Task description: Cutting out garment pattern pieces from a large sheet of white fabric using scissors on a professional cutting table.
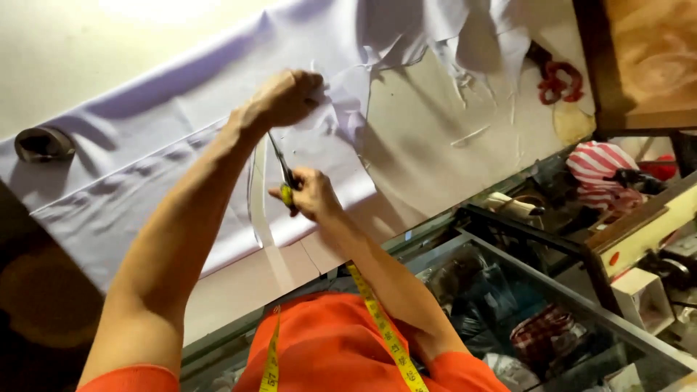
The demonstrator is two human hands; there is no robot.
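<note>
Scissors (pixel 283 173) sit gripped in the closed right hand (pixel 311 193), blades in the pale cloth (pixel 145 189); the left hand (pixel 287 96) is closed, pinching that cloth.

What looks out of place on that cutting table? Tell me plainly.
Little stands out. The pale lilac fabric sheet is rumpled and folded over near the left hand; the right hand holds yellow-handled scissors. Red-handled scissors lie apart at the far corner.

The person wears an orange short-sleeved top (pixel 327 348), arms bare below the sleeves, with a yellow measuring tape (pixel 381 323) draped around the neck
</note>
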